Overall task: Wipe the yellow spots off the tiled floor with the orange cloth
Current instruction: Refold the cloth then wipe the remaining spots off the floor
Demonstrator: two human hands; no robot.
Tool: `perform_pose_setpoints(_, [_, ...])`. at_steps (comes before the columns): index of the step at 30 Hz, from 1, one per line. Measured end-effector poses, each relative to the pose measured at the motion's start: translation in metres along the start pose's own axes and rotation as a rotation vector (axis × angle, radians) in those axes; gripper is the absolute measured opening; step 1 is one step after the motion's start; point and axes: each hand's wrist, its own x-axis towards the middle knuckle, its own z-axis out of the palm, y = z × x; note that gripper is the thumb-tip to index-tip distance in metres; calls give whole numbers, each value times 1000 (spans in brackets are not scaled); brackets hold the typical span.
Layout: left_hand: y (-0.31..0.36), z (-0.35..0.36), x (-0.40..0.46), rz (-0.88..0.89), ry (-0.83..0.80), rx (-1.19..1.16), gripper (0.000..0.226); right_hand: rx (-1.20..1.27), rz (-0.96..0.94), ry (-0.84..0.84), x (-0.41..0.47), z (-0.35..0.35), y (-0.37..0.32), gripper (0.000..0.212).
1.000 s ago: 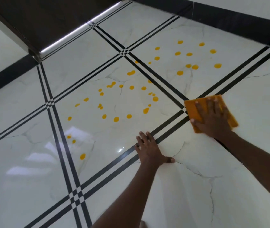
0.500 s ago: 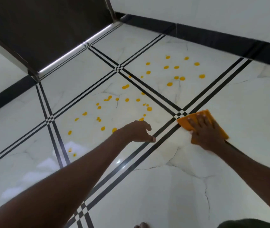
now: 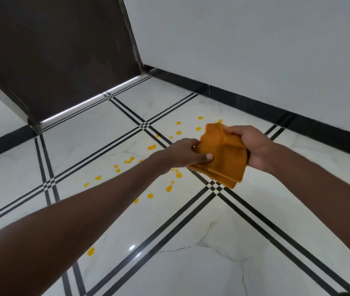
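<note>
The folded orange cloth (image 3: pixel 221 154) hangs in the air above the white tiled floor (image 3: pixel 169 263), held between both hands. My left hand (image 3: pixel 182 154) pinches its left edge, thumb on top. My right hand (image 3: pixel 253 146) grips its upper right edge with curled fingers. Several yellow spots (image 3: pixel 151 147) dot the tiles beneath and beyond the hands, some hidden by the cloth and my left arm. One lone yellow spot (image 3: pixel 91 251) lies close to me on the left.
A dark wooden door (image 3: pixel 59 50) with a bright metal threshold stands at the back left. A white wall (image 3: pixel 255 50) with black skirting (image 3: pixel 276 116) runs along the right. Black triple lines cross the floor between tiles.
The cloth has come up off the floor in my right hand. My left hand has risen and taken hold of its left edge. The view has tilted upward.
</note>
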Motion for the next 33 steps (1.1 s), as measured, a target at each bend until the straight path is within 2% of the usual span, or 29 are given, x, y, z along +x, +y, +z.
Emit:
perform_pose_setpoints(4, [9,-8,8,7,113,-304,53,130,38,37,-8,-9,-12,53])
perform_pose_setpoints(7, [17,-11,10,3,88,-432,54,190,44,43,-13,-23,-4,57])
perform_pose_setpoints(10, [22,-13,8,62,58,-440,51,74,-20,102,-15,-31,12,52])
perform_pose_setpoints(14, [34,-18,1,184,16,-399,43,-5,-104,251,-17,-35,22,23])
perform_pose_setpoints(17, [42,-30,-2,240,5,-385,34,-28,-189,414,-24,-41,12,21])
perform_pose_setpoints(20, [43,-44,2,200,-25,-361,28,-56,-299,351,-42,-43,-4,24])
perform_pose_setpoints(24, [45,-38,6,133,-63,-347,46,-311,-501,276,-62,-38,-13,19])
perform_pose_setpoints(27, [54,-22,7,174,-79,-382,58,-759,-726,356,-70,-37,-14,12])
perform_pose_setpoints(30, [61,-9,8,217,-71,-366,55,-1073,-743,422,-76,-39,-11,19])
perform_pose_setpoints(33, [68,-2,9,280,-52,-237,47,-1172,-710,410,-80,-47,-10,21])
